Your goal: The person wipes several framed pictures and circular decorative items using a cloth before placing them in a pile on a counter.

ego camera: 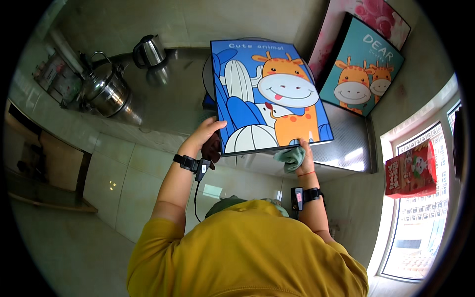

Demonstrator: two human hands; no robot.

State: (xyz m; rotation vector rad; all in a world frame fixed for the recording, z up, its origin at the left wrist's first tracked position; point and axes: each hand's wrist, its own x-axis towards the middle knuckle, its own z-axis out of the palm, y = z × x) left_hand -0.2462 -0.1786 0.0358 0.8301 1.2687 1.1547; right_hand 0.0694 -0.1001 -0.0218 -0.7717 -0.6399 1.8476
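Observation:
A framed cartoon giraffe picture (267, 96), blue with white cactus shapes and a black edge, is held up over the front of a metal countertop. My left hand (206, 133) grips its lower left corner, thumb on the front face. At the lower right edge, my right hand (306, 156) holds the frame and a green cloth (291, 159) bunched against its underside. Something dark brown hangs just below my left hand; what it is I cannot tell. A round dark-rimmed object behind the picture is mostly hidden.
A steel electric kettle (152, 51) and a steel pot with a glass lid (105, 91) stand on the countertop (174, 89). A teal giraffe picture (363, 70) leans at the right before a pink floral panel (374, 15). A red bag (411, 170) hangs by the window.

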